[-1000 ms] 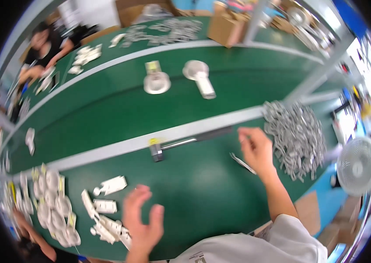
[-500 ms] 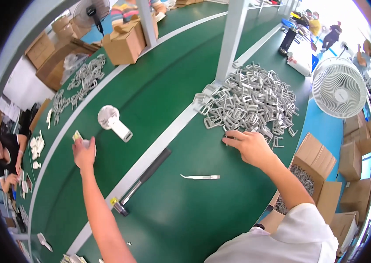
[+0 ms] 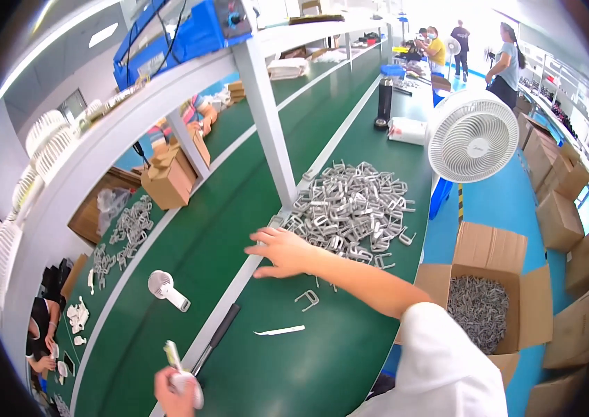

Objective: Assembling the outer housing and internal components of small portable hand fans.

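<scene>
Low in the view, my left hand (image 3: pixel 175 393) is closed around a white handheld fan (image 3: pixel 187 386) with a round head and a yellowish-green patch on its upright handle. My right hand (image 3: pixel 282 251) reaches across to the metal rail (image 3: pixel 230 295), fingers spread, at the left side of a pile of grey U-shaped brackets (image 3: pixel 353 205). No object shows in its fingers. One loose bracket (image 3: pixel 307 299) lies below that hand. Nearer to me are white tweezers (image 3: pixel 279 330) and a black-handled hammer (image 3: pixel 219 333), its head hidden near my left hand. Another handheld fan (image 3: pixel 168 290) rests on the green belt.
A grey post (image 3: pixel 264 125) rises beside the pile. A large white fan (image 3: pixel 473 137) stands at the right, above an open carton of small grey parts (image 3: pixel 479 313). Across the belt, a co-worker's hands (image 3: pixel 47 354) handle white parts. A black bottle (image 3: pixel 383 103) stands farther back.
The view has tilted up. My left hand has drawn back toward me with the handheld fan. My right hand has shifted from the pile's front to its left side. A lone bracket now lies below it.
</scene>
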A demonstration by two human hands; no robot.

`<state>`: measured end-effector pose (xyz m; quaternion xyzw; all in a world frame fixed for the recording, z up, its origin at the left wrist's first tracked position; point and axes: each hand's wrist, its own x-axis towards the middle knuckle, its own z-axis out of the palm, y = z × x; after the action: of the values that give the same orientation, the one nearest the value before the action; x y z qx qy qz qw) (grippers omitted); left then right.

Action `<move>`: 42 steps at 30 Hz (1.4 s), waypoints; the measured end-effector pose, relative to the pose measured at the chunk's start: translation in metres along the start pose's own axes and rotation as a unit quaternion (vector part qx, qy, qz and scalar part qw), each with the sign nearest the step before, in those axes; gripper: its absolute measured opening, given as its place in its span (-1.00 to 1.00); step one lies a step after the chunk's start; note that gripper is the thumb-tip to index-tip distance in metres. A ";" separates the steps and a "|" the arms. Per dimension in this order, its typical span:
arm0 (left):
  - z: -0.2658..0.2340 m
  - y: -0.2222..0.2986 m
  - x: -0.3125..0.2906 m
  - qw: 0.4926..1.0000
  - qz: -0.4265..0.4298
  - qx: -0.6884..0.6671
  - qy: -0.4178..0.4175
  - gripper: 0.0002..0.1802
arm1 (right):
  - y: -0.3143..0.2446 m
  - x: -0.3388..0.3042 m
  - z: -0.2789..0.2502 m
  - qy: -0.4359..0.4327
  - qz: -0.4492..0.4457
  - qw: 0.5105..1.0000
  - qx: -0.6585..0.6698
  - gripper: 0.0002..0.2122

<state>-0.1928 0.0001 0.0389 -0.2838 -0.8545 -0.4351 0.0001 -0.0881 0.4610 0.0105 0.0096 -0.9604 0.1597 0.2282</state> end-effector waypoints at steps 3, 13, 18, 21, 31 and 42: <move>0.022 0.022 -0.066 0.993 0.061 0.086 -0.053 -0.52 | 0.039 0.022 0.048 -0.015 0.098 0.979 -0.180 -0.26; 0.067 0.071 -0.189 0.987 0.077 0.119 -0.075 -0.48 | -0.003 -0.039 0.038 -0.091 -0.016 0.988 -0.124 -0.60; 0.071 0.082 -0.178 0.972 0.125 0.172 -0.095 -0.58 | -0.007 -0.047 0.021 0.010 -0.078 0.992 -0.094 -0.75; 0.074 0.080 -0.179 0.963 0.168 0.199 -0.067 -0.62 | -0.012 -0.050 0.012 0.072 -0.033 0.994 -0.070 -0.89; 0.077 0.033 -0.215 0.959 0.135 0.244 0.052 -0.64 | -0.175 -0.120 0.007 -0.053 -0.021 0.973 0.222 -0.46; 0.071 0.043 -0.222 0.975 0.111 0.188 0.030 -0.74 | -0.195 -0.175 0.005 -0.195 0.017 0.947 0.255 -0.27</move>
<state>0.0313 -0.0350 -0.0284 -0.3589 -0.8837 -0.2721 0.1271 0.0844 0.2651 -0.0125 0.0819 -0.9135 0.3979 0.0237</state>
